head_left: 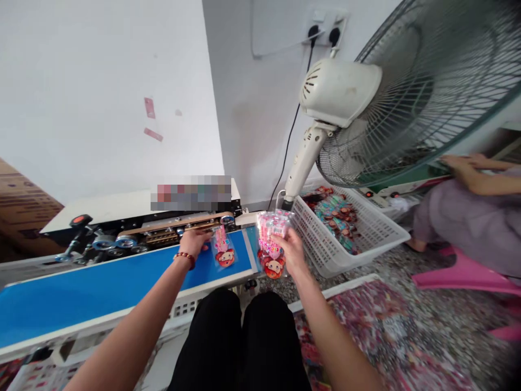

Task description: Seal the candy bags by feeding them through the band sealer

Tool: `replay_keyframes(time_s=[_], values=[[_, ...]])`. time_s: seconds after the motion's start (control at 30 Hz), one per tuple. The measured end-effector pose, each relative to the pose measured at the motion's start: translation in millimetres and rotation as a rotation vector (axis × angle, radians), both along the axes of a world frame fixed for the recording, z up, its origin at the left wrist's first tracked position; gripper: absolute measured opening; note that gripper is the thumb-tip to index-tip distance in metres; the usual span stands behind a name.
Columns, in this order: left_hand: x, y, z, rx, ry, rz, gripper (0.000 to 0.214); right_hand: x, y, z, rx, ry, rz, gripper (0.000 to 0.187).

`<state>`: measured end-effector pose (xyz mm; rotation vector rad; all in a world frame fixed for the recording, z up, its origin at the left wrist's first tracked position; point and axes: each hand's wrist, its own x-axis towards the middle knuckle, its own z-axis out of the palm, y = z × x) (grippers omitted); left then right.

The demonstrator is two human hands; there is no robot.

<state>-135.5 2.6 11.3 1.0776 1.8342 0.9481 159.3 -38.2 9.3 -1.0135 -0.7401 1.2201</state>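
My left hand [193, 244], with a beaded bracelet [186, 257] at the wrist, is over the blue conveyor belt [122, 288] beside the sealing machine's rollers. Its fingers are stretched out and apart at the left edge of a clear plastic packet [223, 252], which lies on the belt. That packet has a pink top and a cartoon face with red hair. Past the belt's right end, my right hand [291, 250] grips a stack of similar clear packets [272, 247], thumb on top. The fingers beneath the stack are hidden.
A white basket [337, 266] of colourful packets stands at the right, behind it a large fan [342, 92]. More pink packets [378, 326] fill a container on the floor. Another person [472, 228] sits at the far right near a pink stool [451, 269]. A cardboard box [24, 212] is at left.
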Motion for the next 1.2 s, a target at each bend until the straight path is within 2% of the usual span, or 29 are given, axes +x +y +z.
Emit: replay_keyframes(time_s=[0.07, 0.13, 0.2, 0.33, 0.47, 0.63, 0.77, 0.93, 1.1, 1.2], values=[[-8.5, -15.4, 7.5, 0.021, 0.215, 0.107, 0.021, -6.4, 3.3, 0.7, -0.007, 0.002, 0.029, 0.037], [-4.3, -31.8, 13.4, 0.165, 0.344, 0.168, 0.021, -10.6, 7.0, 1.1, -0.014, 0.002, 0.061, 0.037], [11.2, -46.9, 16.9, 0.268, 0.341, 0.122, 0.022, -12.6, 9.5, 0.9, -0.017, 0.001, 0.080, 0.037], [53.8, -62.2, 17.6, 0.352, 0.118, -0.090, 0.020, -13.0, 10.4, -2.4, -0.016, -0.013, 0.071, 0.040], [89.5, -54.1, 18.1, 0.369, -0.082, -0.163, 0.014, -15.8, 11.9, -5.7, -0.019, -0.018, 0.102, 0.045], [120.5, -23.6, 17.9, 0.408, -0.320, -0.229, 0.038, -22.8, 21.8, -0.1, 0.049, -0.040, 0.074, 0.043], [126.0, -7.4, 6.0, 0.401, -0.485, -0.226, 0.052, -25.6, 27.4, 2.2, 0.092, -0.117, 0.046, 0.042], [124.8, -3.8, -8.9, 0.310, -0.576, -0.193, 0.050, -19.6, 24.5, -12.6, 0.065, -0.245, 0.120, 0.036], [133.6, -10.2, -7.8, 0.344, -0.646, -0.197, 0.053, -9.1, 24.5, -22.0, 0.071, -0.266, 0.218, 0.039], [137.4, -14.7, -7.5, 0.344, -0.599, -0.253, 0.059, -9.5, 26.7, -22.8, 0.076, -0.206, 0.188, 0.044]])
